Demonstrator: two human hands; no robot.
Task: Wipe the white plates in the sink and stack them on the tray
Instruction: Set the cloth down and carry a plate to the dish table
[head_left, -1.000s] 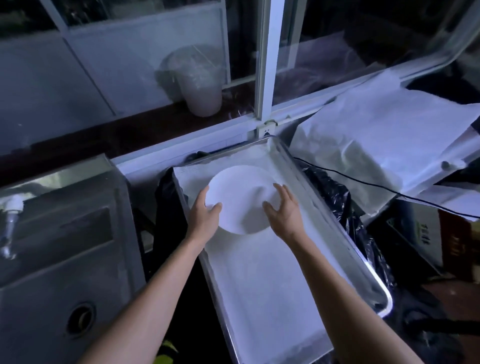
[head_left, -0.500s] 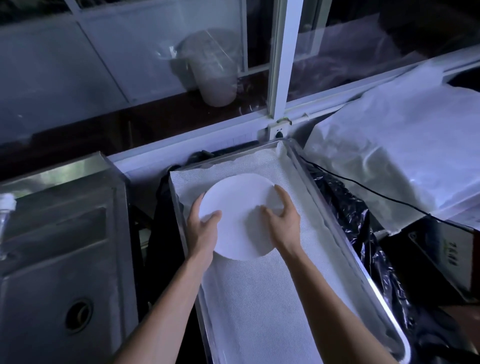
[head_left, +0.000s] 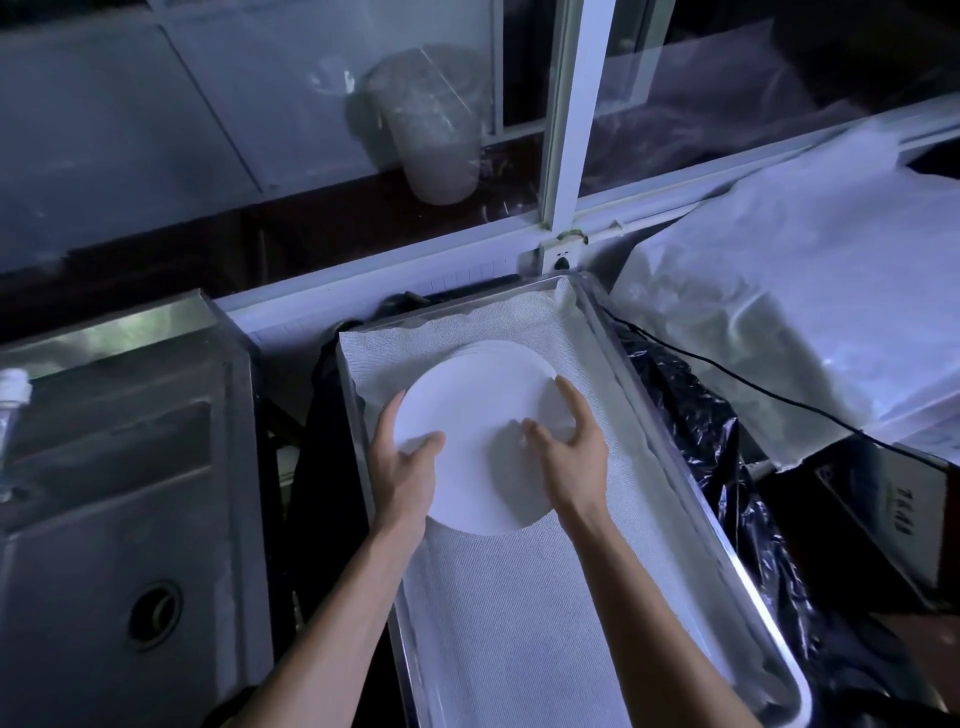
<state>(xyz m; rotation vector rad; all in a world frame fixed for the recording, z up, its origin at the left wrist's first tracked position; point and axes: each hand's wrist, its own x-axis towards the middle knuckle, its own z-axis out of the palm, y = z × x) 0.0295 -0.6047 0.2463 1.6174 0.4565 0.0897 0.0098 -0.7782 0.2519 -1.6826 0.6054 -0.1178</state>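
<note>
- Your left hand (head_left: 402, 470) grips the near-left rim of the round white plate (head_left: 470, 415), thumb on top; your right hand (head_left: 574, 449) grips the right rim, fingers curled over the edge.
- Change vs 1 s ago: plate was further up the tray, fingers laid flatter; now both grips are tighter and the plate sits nearer you.
- Plate is over the white-cloth-lined rectangular steel tray (head_left: 670, 467), far half. More white rims show just beyond your grip, so approx. a stack underneath.
- Judgement: you're seating/aligning it on the stack; release not yet done.
- Steel sink (head_left: 119, 467), well left of your grip: no plates visible there.
</note>
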